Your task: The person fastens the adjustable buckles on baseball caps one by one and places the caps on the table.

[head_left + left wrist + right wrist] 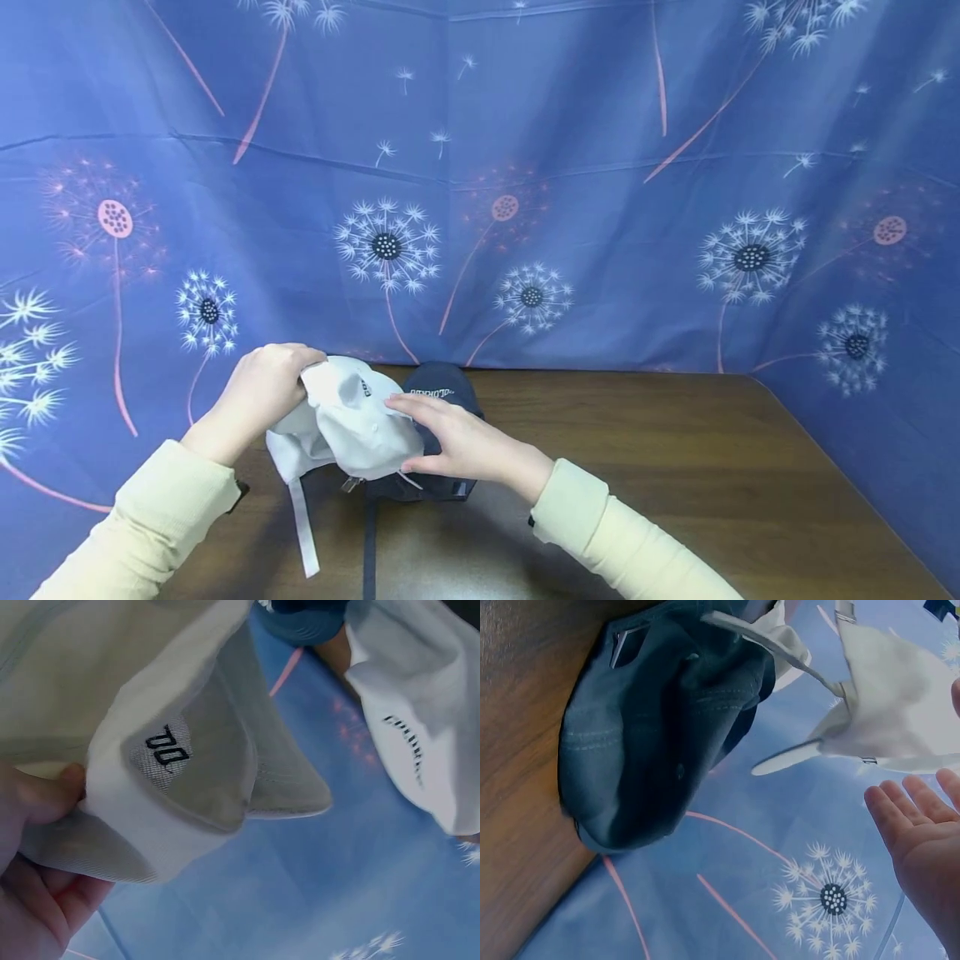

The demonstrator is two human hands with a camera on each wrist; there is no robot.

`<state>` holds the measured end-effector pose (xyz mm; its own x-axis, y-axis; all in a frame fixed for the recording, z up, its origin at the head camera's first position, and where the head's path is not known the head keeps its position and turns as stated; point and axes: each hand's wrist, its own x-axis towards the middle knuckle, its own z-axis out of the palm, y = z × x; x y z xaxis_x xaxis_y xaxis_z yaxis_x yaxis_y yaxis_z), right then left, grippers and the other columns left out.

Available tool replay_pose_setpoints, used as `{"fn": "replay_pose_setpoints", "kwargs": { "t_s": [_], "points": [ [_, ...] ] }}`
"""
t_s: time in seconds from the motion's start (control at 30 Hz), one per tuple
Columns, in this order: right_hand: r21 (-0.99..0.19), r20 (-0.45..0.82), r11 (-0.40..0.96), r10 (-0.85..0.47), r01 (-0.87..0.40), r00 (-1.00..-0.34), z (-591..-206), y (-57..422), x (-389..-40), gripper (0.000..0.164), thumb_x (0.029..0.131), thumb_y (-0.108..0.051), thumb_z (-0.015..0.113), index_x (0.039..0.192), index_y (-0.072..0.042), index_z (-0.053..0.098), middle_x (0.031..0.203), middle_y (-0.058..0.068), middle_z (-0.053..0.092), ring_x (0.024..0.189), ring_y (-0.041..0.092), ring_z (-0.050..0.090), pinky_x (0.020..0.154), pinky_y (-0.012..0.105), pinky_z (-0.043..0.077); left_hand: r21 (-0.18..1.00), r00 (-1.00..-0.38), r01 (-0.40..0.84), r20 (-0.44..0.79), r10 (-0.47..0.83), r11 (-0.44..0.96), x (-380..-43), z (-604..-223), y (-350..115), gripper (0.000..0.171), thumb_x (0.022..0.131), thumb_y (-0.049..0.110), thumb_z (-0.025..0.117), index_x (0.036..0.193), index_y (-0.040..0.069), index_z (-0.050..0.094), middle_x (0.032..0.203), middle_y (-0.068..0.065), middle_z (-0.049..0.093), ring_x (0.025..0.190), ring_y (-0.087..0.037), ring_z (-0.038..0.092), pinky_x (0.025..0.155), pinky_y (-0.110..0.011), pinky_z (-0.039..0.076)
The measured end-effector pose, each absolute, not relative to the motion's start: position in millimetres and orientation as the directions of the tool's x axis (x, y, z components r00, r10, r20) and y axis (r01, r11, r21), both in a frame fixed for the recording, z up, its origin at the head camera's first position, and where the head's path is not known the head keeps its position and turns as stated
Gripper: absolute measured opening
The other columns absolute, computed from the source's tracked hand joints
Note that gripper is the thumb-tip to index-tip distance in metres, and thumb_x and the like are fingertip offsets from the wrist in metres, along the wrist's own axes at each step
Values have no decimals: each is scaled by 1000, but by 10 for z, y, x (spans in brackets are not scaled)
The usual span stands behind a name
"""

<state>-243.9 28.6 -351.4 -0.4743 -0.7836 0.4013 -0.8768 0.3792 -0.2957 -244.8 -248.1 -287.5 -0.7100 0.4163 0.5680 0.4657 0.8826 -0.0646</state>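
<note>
My left hand (273, 379) grips a white cap (378, 433) at its edge, thumb on one side and fingers on the other in the left wrist view. That cap hangs tilted above the table, with small dark lettering on a patch (166, 754). Beside it my right hand (465, 437) is held with fingers straight; in the right wrist view the palm shows bare, and whether a fingertip touches the cap I cannot tell. Behind the held cap, a dark cap (442, 385) with pale lettering rests on the table. A second white cap (412, 712), with dark lettering, is partly hidden in the head view.
The brown wooden table (637, 467) extends to the right. A blue dandelion-print cloth (600, 208) hangs along the back and sides. A pale strap (303, 529) and a dark strap (370, 542) trail down near the caps.
</note>
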Motion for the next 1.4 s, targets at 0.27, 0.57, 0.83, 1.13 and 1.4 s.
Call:
{"fn": "replay_pose_setpoints", "kwargs": {
  "t_s": [0.27, 0.57, 0.83, 1.13, 1.4],
  "points": [
    [-343, 381, 416, -758, -842, -530, -3397, 323, -2465, 77, 84, -34, 72, 147, -18, 31, 145, 0, 41, 131, 13, 41, 103, 30, 40, -20, -722, 476, 562, 403, 879, -2518, -2585, -2372, 24, 70, -8, 62, 86, 6, 72, 84, -9, 71, 74, -32, 67, 62, -49, 52],
    [-310, 538, 406, -671, -860, -511, -3256, 399, -2568, 75, 82, -26, 75, 144, -10, 36, 139, 6, 48, 120, 16, 52, 96, 32, 46, 50, -718, 508, 576, 391, 860, -2610, -2358, -2178, 29, 73, -9, 52, 88, 5, 73, 83, -10, 72, 70, -29, 65, 65, -46, 51],
    [-329, 576, 433, -612, -839, -542, -3027, 581, -2659, 76, 80, -23, 76, 144, -10, 37, 133, 9, 53, 112, 20, 57, 91, 35, 50, 102, -679, 552, 631, 376, 827, -2708, -2212, -2031, 16, 82, -2, 60, 85, 6, 74, 78, -9, 72, 65, -26, 66, 65, -41, 52],
    [-392, 603, 404, -566, -826, -563, -2831, 857, -2737, 65, 80, -21, 77, 136, -13, 46, 123, 5, 61, 104, 18, 63, 87, 38, 52, 245, -761, 540, 551, 343, 805, -2727, -2099, -1815, 9, 83, 9, 64, 76, 10, 71, 72, -5, 69, 64, -22, 59, 63, -35, 46],
    [-576, 503, 452, -461, -681, -731, -2733, 1167, -2737, 49, 79, -25, 77, 123, -14, 58, 107, 5, 69, 94, 19, 68, 77, 33, 55, 397, -858, 471, 414, 305, 788, -2735, -2094, -1567, 19, 83, 16, 67, 65, 12, 61, 60, -1, 57, 60, -18, 50, 57, -28, 41]
  ]
}}
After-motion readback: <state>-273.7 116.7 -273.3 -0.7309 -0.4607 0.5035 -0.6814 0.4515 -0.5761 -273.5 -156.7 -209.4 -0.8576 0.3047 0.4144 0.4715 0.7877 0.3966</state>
